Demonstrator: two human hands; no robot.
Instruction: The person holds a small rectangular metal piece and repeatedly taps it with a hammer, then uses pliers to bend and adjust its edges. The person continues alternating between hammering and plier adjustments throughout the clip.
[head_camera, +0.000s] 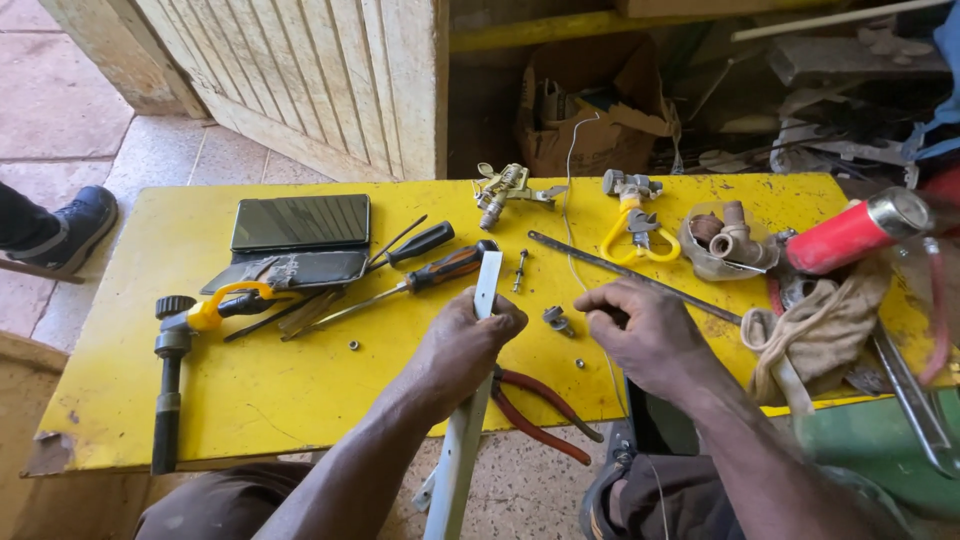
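Note:
My left hand (462, 340) grips a long white flat bar (487, 278) that slants from the yellow table (260, 380) down past its near edge toward my lap. My right hand (640, 325) is closed just right of it, fingers pinched on something small and dark that I cannot make out. A small metal fitting (556, 320) lies between the hands. Red-handled pliers (540, 405) lie under my left wrist at the table's edge.
Two screwdrivers (430, 268), two dark flat tablets (300, 222), a yellow-and-black tool (180, 330), brass sprinkler parts (508, 188), a yellow-handled fitting (632, 225), a long metal strip (630, 275), a red can (850, 235) and a rag (820, 330) crowd the table. Another person's shoe (70, 228) is at left.

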